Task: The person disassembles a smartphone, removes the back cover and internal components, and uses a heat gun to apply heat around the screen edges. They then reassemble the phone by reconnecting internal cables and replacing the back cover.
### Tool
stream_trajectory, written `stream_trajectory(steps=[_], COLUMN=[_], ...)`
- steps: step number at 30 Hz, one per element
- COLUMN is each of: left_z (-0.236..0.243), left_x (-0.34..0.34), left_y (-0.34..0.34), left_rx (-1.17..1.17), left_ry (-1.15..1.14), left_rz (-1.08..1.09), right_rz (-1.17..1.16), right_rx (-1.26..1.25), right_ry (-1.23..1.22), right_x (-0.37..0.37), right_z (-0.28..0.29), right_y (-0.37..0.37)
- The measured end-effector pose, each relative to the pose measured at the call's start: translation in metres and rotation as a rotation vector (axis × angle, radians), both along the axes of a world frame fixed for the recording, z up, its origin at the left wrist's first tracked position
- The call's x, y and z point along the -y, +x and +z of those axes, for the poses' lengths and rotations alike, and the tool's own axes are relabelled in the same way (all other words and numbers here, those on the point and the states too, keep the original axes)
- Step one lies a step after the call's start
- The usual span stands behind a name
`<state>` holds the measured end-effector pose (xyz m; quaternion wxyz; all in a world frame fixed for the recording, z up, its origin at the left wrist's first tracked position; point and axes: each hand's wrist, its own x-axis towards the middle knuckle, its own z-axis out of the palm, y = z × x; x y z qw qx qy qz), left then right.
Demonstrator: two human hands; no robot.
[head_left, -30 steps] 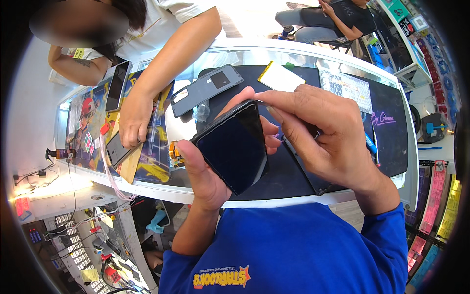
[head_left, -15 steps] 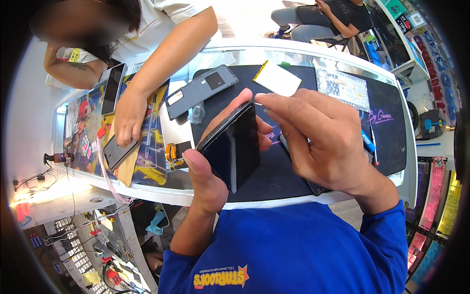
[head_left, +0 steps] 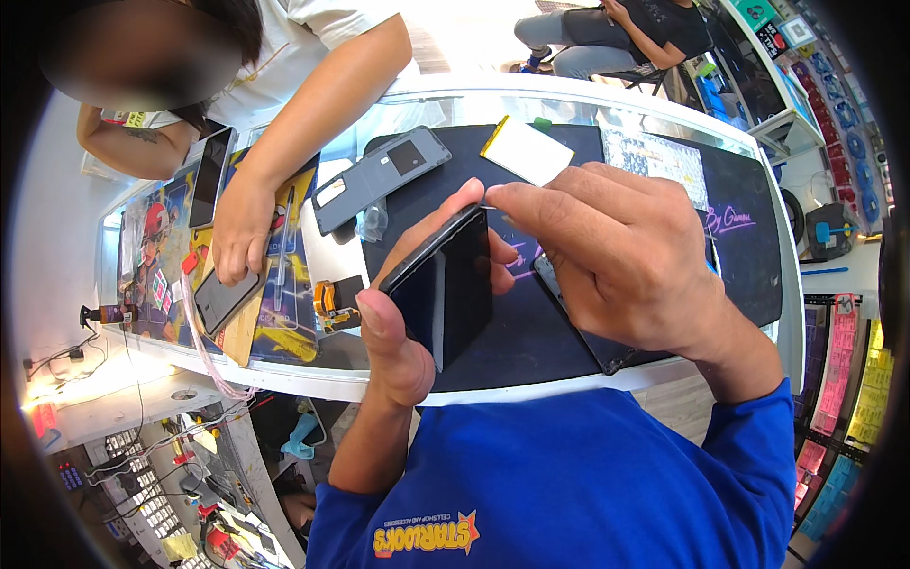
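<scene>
My left hand (head_left: pixel 396 353) grips a black smartphone (head_left: pixel 445 294) by its edges, thumb on the near side and fingers behind. The phone is tilted up, its dark glossy face turned toward the right. My right hand (head_left: pixel 630 251) is closed in a pinch at the phone's upper corner. A thin pale sliver shows at those fingertips, too small to name. Beneath my right hand, partly hidden by it, a second dark phone or phone frame (head_left: pixel 590 334) lies on the black mat (head_left: pixel 512 356).
Behind the phone lie a grey back cover (head_left: pixel 417 156), a white battery with a yellow edge (head_left: pixel 531 152) and bubble wrap (head_left: pixel 654 156). An orange flex cable (head_left: pixel 327 302) sits to the left. Across the counter a person's hand (head_left: pixel 242 228) rests on another phone (head_left: pixel 223 299).
The whole view has shifted slightly. My right hand stays at the phone's upper corner with its fingers a little lower and more curled; the phone remains in my left hand.
</scene>
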<state>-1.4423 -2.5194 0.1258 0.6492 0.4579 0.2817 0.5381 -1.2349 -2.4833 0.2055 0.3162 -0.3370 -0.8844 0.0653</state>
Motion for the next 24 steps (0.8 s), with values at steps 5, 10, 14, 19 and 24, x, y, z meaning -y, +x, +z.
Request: stream_trajectory(steps=[5,10,14,19,24], left_z=[-0.002,-0.001,0.002,0.006,0.008], left_x=[-0.002,-0.004,-0.006,-0.009,-0.01], left_y=[-0.001,-0.001,-0.002,-0.003,-0.004], left_rx=[0.016,0.183,0.201,0.158,0.16], left_ry=[0.042,-0.025,-0.005,0.0,0.004], left_rz=[-0.013,-0.08,-0.124,-0.139,-0.145], right_rz=[0.014,0.016,0.021,0.014,0.024], right_rx=[-0.031,-0.191,-0.214,-0.21,-0.207], right_ry=[-0.037,-0.202,-0.237,-0.206,-0.154], right_x=[-0.002,-0.004,-0.003,-0.003,-0.004], right_z=[-0.002,-0.006,-0.002,0.0,0.002], right_y=[0.002,0.0,0.002,0.002,0.004])
